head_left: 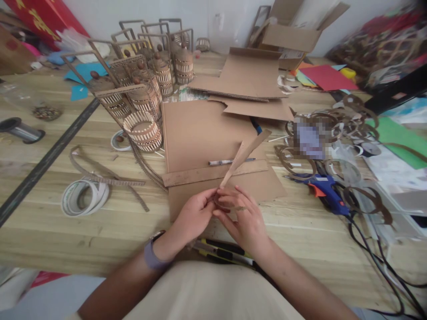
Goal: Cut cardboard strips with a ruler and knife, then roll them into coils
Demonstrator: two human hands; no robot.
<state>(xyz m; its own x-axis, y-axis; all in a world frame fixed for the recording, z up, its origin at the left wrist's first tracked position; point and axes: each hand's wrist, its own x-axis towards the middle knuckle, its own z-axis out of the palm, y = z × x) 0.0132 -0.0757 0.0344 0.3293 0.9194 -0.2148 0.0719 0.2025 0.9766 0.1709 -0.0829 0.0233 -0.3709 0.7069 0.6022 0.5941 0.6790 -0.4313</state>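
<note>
Both of my hands meet over the near edge of the cardboard sheet (pixel 200 129). My left hand (pixel 196 213) pinches the lower end of a thin cardboard strip (pixel 245 153). From the other side, my right hand (pixel 245 218) closes its fingers round the same end, which curls partly out of sight between them. The strip's free part slants up to the right, with a second narrow end beside it. Beyond my hands lie a flat cardboard strip (pixel 187 174) and a pen (pixel 230 162). Close to my body rest yellow-and-black cutters (pixel 223 251), partly hidden by my hands.
Several cardboard lanterns (pixel 147 95) with tall handles stand at the back left. Tape rolls (pixel 85 198) lie left. A blue glue gun (pixel 328 191) with its cable sits right, beside curled brown strips (pixel 353 115). An open cardboard box (pixel 290 35) stands behind.
</note>
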